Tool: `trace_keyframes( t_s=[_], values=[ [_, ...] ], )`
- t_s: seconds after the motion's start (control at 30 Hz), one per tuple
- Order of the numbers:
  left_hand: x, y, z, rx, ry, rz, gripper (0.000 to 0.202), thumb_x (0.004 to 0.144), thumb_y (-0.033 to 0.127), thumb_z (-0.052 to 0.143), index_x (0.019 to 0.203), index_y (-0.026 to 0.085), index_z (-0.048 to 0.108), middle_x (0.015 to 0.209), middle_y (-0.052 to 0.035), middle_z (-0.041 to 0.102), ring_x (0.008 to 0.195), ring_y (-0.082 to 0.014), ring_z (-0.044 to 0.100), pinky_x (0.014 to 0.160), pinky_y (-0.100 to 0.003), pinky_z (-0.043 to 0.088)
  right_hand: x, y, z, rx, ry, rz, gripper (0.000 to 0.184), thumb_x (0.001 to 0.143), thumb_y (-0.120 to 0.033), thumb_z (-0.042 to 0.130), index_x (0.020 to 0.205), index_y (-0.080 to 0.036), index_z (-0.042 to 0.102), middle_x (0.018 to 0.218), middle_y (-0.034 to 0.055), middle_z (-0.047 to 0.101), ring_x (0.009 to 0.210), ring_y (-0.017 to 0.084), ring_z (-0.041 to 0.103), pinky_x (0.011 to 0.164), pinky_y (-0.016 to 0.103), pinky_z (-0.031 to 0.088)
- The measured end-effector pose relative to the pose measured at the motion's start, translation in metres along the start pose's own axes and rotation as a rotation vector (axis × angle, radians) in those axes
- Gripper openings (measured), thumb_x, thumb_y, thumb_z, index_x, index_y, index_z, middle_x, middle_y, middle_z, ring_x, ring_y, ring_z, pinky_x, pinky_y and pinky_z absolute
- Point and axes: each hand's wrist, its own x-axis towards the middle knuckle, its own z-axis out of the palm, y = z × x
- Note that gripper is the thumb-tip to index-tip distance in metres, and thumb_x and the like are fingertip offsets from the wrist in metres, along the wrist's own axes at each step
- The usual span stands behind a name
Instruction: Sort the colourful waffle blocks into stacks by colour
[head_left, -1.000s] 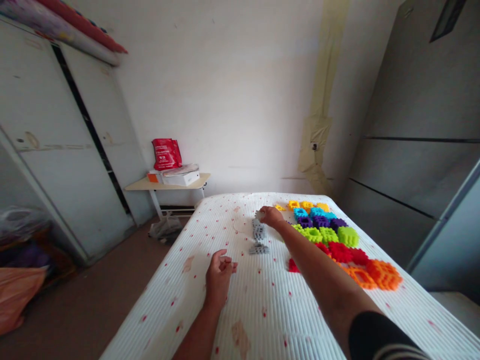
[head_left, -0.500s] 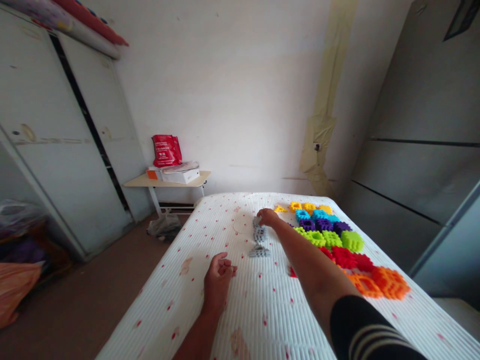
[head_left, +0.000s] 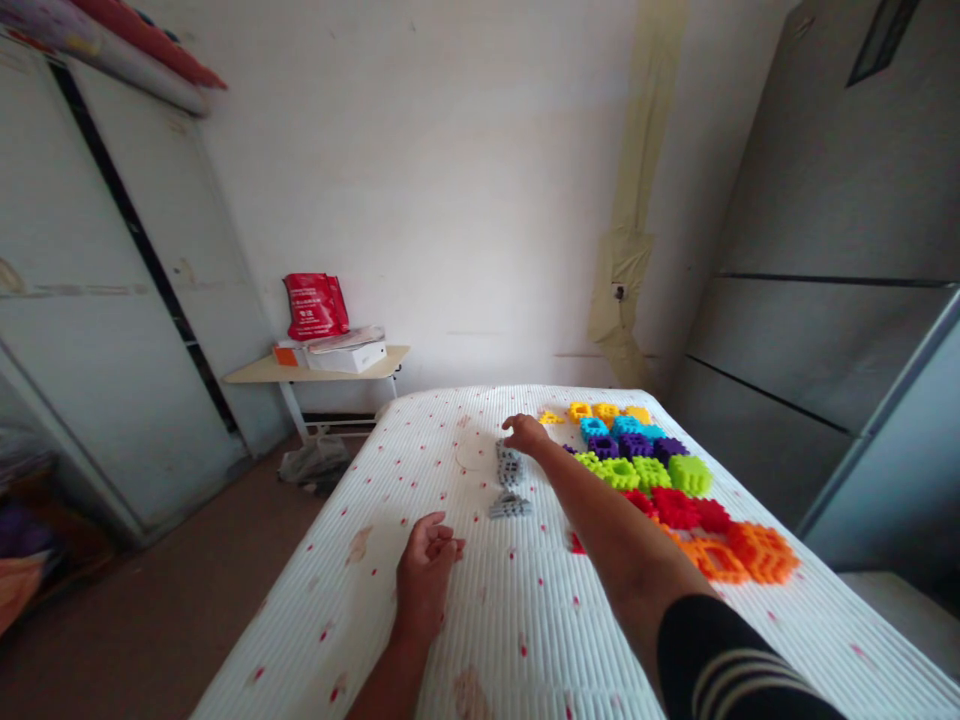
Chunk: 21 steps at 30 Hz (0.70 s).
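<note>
The R hand point(head_left: 526, 434) is held at the far end of the gray blocks point(head_left: 509, 466), which are set in a short line on the bed cover point(head_left: 551, 620). Whether a gray pc is gripped there can't be told, b/c the fingertips look v. small. The L hand point(head_left: 426, 570) is held nearer, w/ its fingers loosely curled and nothing seen in it. Some flat gray pcs point(head_left: 511, 505) are laid just this side of the blocks, w/ a small gap b/w.

To the right, rows of yellow blocks point(head_left: 637, 414), blue blocks point(head_left: 627, 427), purple blocks point(head_left: 634, 446), green blocks point(head_left: 688, 475), red blocks point(head_left: 677, 507) and orange blocks point(head_left: 765, 553) are spread out. A bit of red is half hidden by the R arm point(head_left: 600, 510).

The step in hand is judged to be the neat placing of gray pcs. For a good job, fingers should be opened wide & lifted straight up, so the bumpy edges aren't snagged. The soft cover may let pcs tip, so each should be set down flat, ASAP but gently. The R arm should be held high, so the color rows aren't bumped, esp. the red ones.
</note>
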Motion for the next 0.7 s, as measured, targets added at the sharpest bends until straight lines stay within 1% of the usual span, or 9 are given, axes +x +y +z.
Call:
trace_keyframes(
  t_s=[0.07,0.13,0.17,0.23,0.3,0.37,0.5,0.63,0.7],
  values=[
    [0.002,-0.001,-0.003,-0.009,-0.012,0.008,0.039,0.058,0.029,0.063,0.095,0.017,0.053,0.073,0.0014,0.057,0.064,-0.0168,0.065,0.062,-0.032,0.052,-0.017,-0.019,-0.005,0.021,0.035,-0.049,0.023,0.081,-0.018,0.059,0.103,-0.017,0.063,0.105,0.0085,0.063,0.099,0.021,0.057,0.082,0.033,0.045],
    [0.004,-0.002,-0.008,-0.009,-0.015,0.017,0.041,0.058,0.030,0.065,0.095,0.017,0.054,0.074,0.0010,0.058,0.065,-0.0171,0.065,0.063,-0.032,0.052,-0.047,-0.041,-0.002,0.047,0.064,-0.152,0.024,0.081,-0.021,0.057,0.105,-0.022,0.062,0.106,0.0048,0.063,0.101,0.017,0.055,0.084,0.029,0.043],
    [0.006,-0.003,-0.011,-0.001,-0.009,0.021,0.041,0.058,0.031,0.067,0.095,0.017,0.055,0.076,0.0006,0.059,0.065,-0.0168,0.065,0.064,-0.032,0.052,-0.066,-0.052,0.002,0.069,0.064,-0.262,0.021,0.080,-0.024,0.059,0.101,-0.024,0.062,0.104,0.0017,0.064,0.099,0.015,0.056,0.084,0.026,0.042],
    [0.009,-0.005,-0.016,0.010,0.016,0.020,0.042,0.058,0.032,0.069,0.095,0.017,0.056,0.078,-0.0001,0.061,0.063,-0.0153,0.064,0.063,-0.031,0.052,-0.112,-0.070,0.014,0.093,0.137,-0.696,0.012,0.083,-0.022,0.054,0.092,-0.020,0.062,0.093,0.0021,0.066,0.087,0.013,0.057,0.075,0.025,0.043],
    [0.011,-0.006,-0.021,-0.002,0.041,0.015,0.043,0.058,0.032,0.070,0.096,0.017,0.057,0.080,-0.0002,0.061,0.064,-0.0146,0.063,0.062,-0.029,0.051,-0.160,-0.076,0.025,0.040,0.188,-0.922,0.011,0.085,-0.022,0.050,0.080,-0.020,0.059,0.079,0.0001,0.064,0.073,0.012,0.055,0.062,0.025,0.040],
    [0.013,-0.007,-0.024,-0.021,0.061,0.020,0.044,0.058,0.033,0.070,0.096,0.017,0.057,0.079,0.0001,0.061,0.065,-0.0148,0.064,0.062,-0.029,0.050,-0.203,-0.070,0.032,-0.005,0.220,-1.061,0.018,0.088,-0.025,0.047,0.072,-0.020,0.054,0.069,-0.0020,0.059,0.063,0.012,0.052,0.051,0.026,0.034],
    [0.015,-0.010,-0.026,-0.024,0.061,0.034,0.043,0.057,0.034,0.071,0.093,0.016,0.058,0.076,0.0003,0.062,0.065,-0.0152,0.064,0.062,-0.029,0.051,-0.256,-0.038,0.030,-0.024,0.243,-0.976,0.021,0.085,-0.022,0.051,0.064,-0.020,0.047,0.059,-0.0031,0.053,0.053,0.011,0.046,0.045,0.028,0.027],
    [0.018,-0.013,-0.026,0.002,0.055,0.034,0.042,0.055,0.033,0.072,0.091,0.015,0.060,0.074,0.0002,0.063,0.063,-0.0149,0.064,0.061,-0.029,0.051,-0.274,-0.016,0.028,-0.003,0.210,-0.797,0.016,0.081,-0.019,0.049,0.065,-0.020,0.047,0.060,-0.0025,0.054,0.053,0.011,0.045,0.047,0.028,0.031],
    [0.019,-0.013,-0.025,-0.001,0.069,0.032,0.042,0.053,0.031,0.072,0.090,0.015,0.060,0.074,0.0006,0.063,0.061,-0.0141,0.063,0.060,-0.029,0.051,-0.277,-0.014,0.030,0.005,0.194,-0.772,0.013,0.080,-0.019,0.048,0.068,-0.020,0.048,0.061,-0.0022,0.055,0.054,0.012,0.046,0.049,0.028,0.032]
  ],
)
